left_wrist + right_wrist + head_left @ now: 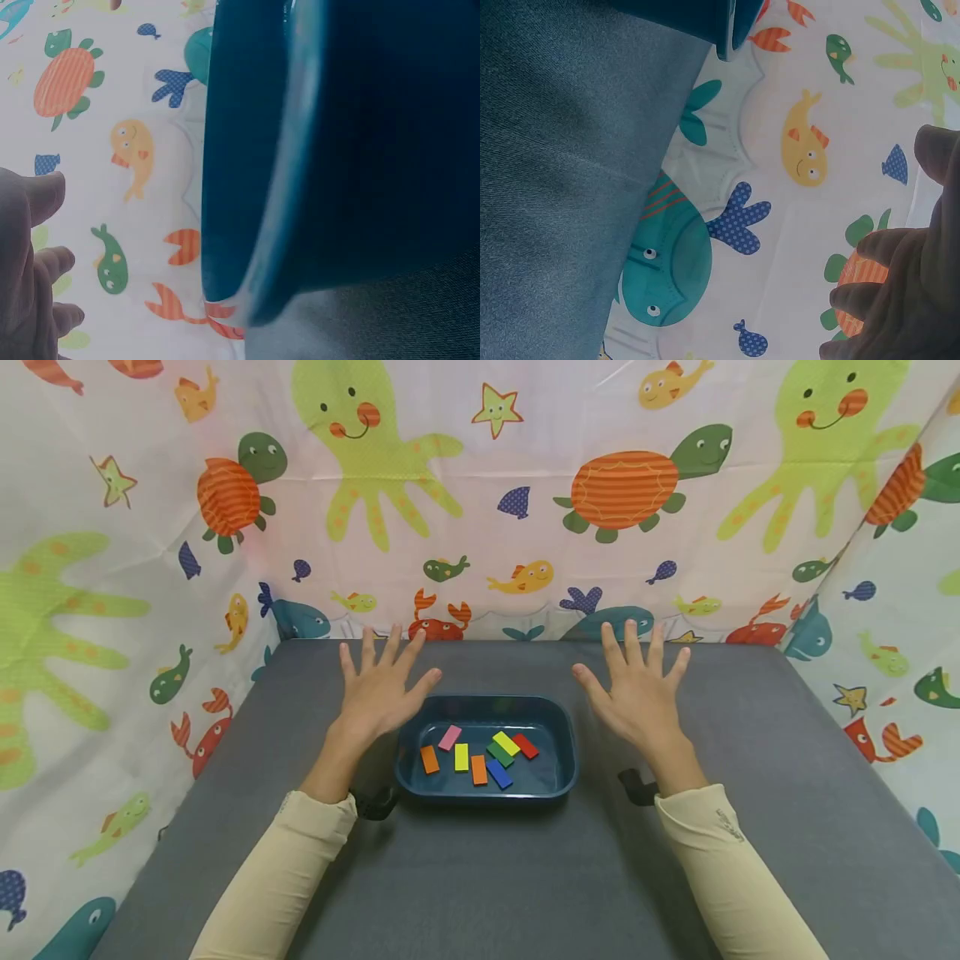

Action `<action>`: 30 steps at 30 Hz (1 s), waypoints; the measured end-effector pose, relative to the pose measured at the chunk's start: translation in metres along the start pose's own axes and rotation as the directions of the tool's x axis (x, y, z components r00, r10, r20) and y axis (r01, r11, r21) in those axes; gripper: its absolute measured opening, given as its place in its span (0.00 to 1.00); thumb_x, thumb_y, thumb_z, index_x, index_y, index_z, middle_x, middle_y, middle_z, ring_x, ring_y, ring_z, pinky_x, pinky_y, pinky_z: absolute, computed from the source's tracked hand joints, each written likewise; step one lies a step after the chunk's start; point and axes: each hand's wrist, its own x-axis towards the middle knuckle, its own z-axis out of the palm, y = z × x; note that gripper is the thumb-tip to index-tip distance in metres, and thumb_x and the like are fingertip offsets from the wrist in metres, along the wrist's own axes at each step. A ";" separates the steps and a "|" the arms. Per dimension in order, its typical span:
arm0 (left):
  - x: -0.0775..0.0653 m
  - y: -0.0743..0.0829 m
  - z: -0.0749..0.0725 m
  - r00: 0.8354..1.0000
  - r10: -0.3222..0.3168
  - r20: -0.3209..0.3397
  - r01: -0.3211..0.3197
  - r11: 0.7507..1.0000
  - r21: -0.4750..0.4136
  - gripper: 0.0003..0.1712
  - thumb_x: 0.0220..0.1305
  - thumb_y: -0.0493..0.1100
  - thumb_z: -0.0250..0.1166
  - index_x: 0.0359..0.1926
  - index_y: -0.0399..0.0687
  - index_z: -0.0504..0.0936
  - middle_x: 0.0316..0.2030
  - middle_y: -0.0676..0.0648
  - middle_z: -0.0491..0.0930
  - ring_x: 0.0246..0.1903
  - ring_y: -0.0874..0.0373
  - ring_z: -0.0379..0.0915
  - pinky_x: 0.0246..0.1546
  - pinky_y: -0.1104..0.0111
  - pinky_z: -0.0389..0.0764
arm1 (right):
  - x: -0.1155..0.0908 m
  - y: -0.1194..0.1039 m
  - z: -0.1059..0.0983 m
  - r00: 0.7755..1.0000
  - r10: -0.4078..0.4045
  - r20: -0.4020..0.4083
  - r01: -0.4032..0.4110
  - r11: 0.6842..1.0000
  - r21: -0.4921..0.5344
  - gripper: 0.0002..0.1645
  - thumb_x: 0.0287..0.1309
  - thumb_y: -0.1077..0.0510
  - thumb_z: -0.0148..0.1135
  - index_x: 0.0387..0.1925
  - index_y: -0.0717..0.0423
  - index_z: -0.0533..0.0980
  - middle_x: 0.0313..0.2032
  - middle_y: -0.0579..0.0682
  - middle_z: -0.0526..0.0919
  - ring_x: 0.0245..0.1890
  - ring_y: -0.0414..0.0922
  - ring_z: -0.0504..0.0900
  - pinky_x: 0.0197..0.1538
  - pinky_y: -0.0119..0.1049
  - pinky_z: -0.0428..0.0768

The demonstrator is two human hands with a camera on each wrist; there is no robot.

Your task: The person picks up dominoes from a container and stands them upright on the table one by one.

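On my remote feed: blue tray (542, 776) with coloured blocks (479, 770) | left hand (377, 700), fingers spread, tray's ten o'clock | right hand (642, 697), fingers spread, two o'clock

Looking like screened-off recording setup; home or lab, cannot tell. Gray table (487, 877) is spreading below; white sheets (480, 468) bearing cartoon sea animals (626, 489) are hanging behind and along both sides, hiding room beyond. Dark wrist mounts (377, 803) are hinting at recording.
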 end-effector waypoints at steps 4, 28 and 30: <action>-0.001 -0.004 0.002 1.000 -0.003 -0.002 0.003 1.000 -0.001 0.47 0.71 0.74 0.43 0.82 0.65 0.44 0.83 0.45 0.34 0.79 0.34 0.17 0.71 0.33 0.17 | 0.001 0.000 0.001 1.000 -0.001 0.013 0.001 1.000 0.022 0.54 0.68 0.22 0.35 0.82 0.48 0.44 0.81 0.64 0.42 0.79 0.67 0.24 0.70 0.76 0.23; -0.005 -0.042 0.031 0.972 0.204 0.119 -0.158 0.935 -0.316 0.43 0.69 0.65 0.60 0.80 0.68 0.55 0.80 0.47 0.55 0.81 0.37 0.35 0.75 0.33 0.32 | 0.001 -0.005 0.018 0.986 -0.158 -0.050 0.164 0.879 0.448 0.38 0.74 0.39 0.52 0.77 0.48 0.61 0.77 0.58 0.61 0.79 0.61 0.53 0.73 0.74 0.46; -0.006 -0.044 0.035 0.970 0.189 0.150 -0.130 0.932 -0.339 0.44 0.68 0.65 0.62 0.79 0.71 0.54 0.80 0.48 0.56 0.81 0.37 0.35 0.74 0.31 0.37 | 0.000 -0.008 0.020 0.988 -0.154 -0.029 0.150 0.870 0.470 0.37 0.74 0.39 0.52 0.77 0.46 0.61 0.77 0.58 0.62 0.79 0.61 0.54 0.73 0.74 0.48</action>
